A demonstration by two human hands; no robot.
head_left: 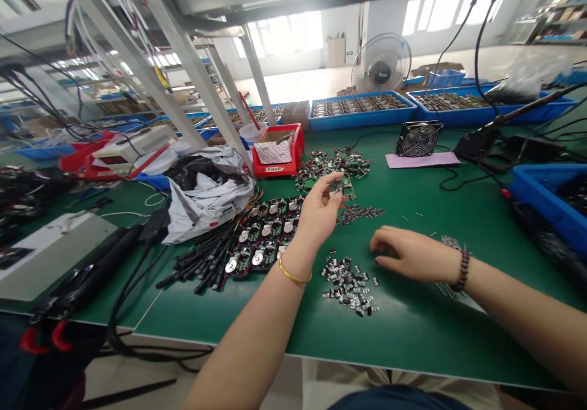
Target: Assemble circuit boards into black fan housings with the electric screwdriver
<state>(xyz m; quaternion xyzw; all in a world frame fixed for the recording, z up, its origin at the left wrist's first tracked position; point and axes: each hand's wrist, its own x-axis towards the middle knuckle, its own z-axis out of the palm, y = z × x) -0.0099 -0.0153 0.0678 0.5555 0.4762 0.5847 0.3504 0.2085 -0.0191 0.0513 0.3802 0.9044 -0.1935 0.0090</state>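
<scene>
My left hand is raised over the green table and pinches a small circuit board between thumb and fingers. Behind it lies a heap of loose circuit boards. My right hand rests on the table with fingers curled down onto the surface, just right of a pile of small black and silver components. What its fingertips hold, if anything, is hidden. To the left lie rows of assembled boards with black cables.
A red bin and crumpled plastic bags stand at the back left. Blue trays of parts line the far edge, with a small square fan and a desk fan. A blue bin sits at right.
</scene>
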